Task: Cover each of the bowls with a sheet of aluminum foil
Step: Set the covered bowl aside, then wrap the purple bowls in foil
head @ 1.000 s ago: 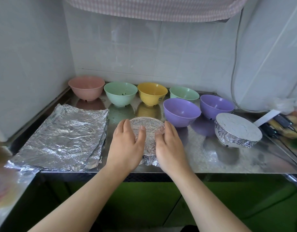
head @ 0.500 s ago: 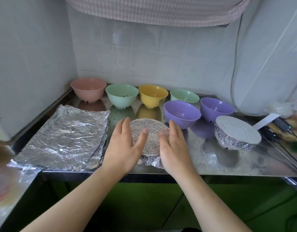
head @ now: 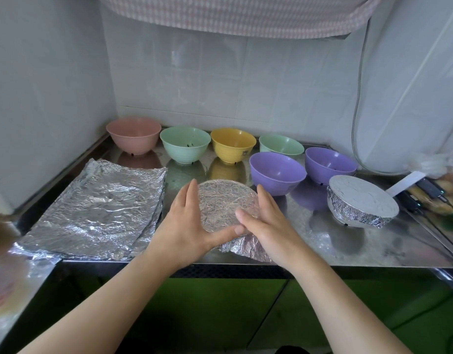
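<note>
Two bowls now wear foil: the finished one off to your right, and the one between your hands, near the front edge of the steel counter. A second ago both your palms lay flatter against its sides, with the thumbs up on the lid; now your left hand has slid round the near left side, fingers straight along the wall and thumb pressed low across the front, while your right hand cups the right side with its thumb resting on the foil top. Neither hand is clenched; both press with fairly straight fingers, close together and nearly touching at the front.

That shift suggests you are working the skirt down around the rim. A loose flap of foil sticks out at the near right, so this cover probably needs one more press there.

Six bowls stand bare behind: pink, green, yellow, a second green and two purple. The stack of foil sheets lies at your left, ready for them.
</note>
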A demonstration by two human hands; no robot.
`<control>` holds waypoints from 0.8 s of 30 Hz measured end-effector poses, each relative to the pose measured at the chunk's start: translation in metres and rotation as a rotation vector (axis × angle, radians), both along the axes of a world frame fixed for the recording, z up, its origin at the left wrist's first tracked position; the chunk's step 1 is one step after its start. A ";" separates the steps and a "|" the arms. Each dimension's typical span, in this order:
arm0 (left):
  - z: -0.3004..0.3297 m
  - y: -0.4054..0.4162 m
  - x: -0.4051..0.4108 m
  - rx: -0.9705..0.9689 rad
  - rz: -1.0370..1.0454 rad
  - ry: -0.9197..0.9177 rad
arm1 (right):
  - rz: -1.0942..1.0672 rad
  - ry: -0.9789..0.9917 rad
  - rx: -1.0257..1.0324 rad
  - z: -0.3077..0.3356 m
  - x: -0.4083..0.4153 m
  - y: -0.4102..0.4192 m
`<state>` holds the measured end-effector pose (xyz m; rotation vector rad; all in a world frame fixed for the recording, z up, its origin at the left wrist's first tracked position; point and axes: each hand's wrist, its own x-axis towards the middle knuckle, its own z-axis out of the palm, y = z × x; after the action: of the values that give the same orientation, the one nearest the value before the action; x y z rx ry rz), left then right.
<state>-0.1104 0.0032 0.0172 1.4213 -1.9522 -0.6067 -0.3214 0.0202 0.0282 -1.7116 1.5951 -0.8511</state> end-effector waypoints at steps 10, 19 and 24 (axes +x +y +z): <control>-0.003 -0.006 0.004 0.057 -0.042 -0.041 | 0.121 0.111 0.070 -0.003 -0.012 -0.002; 0.004 -0.003 0.003 0.012 -0.023 -0.166 | 0.156 0.186 0.091 0.000 -0.014 -0.001; 0.010 -0.006 0.007 0.088 -0.059 -0.257 | 0.122 0.262 0.103 0.004 -0.019 0.004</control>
<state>-0.1029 -0.0031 0.0271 1.5651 -2.1971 -0.5660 -0.3403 0.0242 0.0321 -1.8839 1.6506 -0.4921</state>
